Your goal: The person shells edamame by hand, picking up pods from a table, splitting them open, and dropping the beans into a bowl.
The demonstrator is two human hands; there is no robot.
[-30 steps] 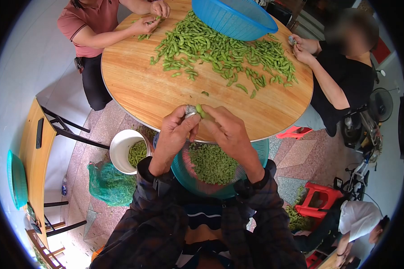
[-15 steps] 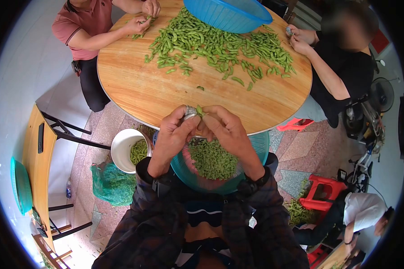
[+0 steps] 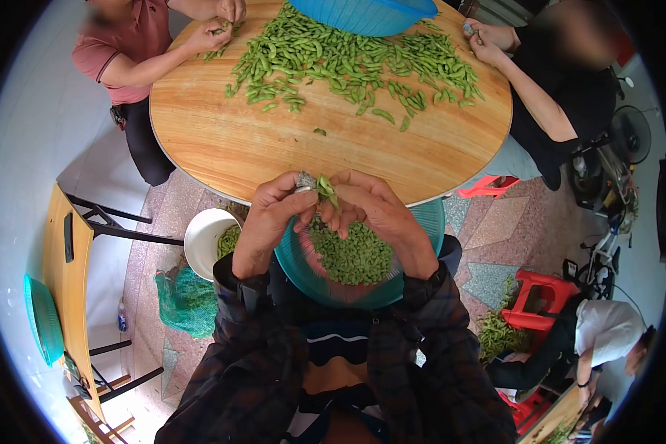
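Both hands have slid a little toward the body since half a second ago. They now hang over the bowl and not over the table edge. The pod has tipped too, so its end points down.

The left hand (image 3: pixel 270 214) and the right hand (image 3: pixel 381 211) meet in the middle, fingertips touching. Between them they pinch one soybean pod (image 3: pixel 325 190). The pod stands almost up and down, leaning a bit. The left thumb wears a small metal thumb cap (image 3: pixel 305 181), which sits right beside the top of the pod. The right fingers curl in and hold the pod from the other side. Both hands are about the same way from the pod, one on each side.

Right under the pod is the teal basin (image 3: pixel 425 226), with a heap of shelled beans (image 3: pixel 351 255) in it. The white bucket (image 3: pixel 196 238) stands on the floor by the left arm, with green bits inside.

The round wooden table (image 3: pixel 274 148) is just past the hands. The pile of pods (image 3: pixel 348 63) lies on its far half, well apart from them.

I cannot tell if the pod is split open yet, because it is small and the fingers cover part of it. The arms hide the near side of the basin. The blue basket (image 3: pixel 362 11) is cut off at the top.
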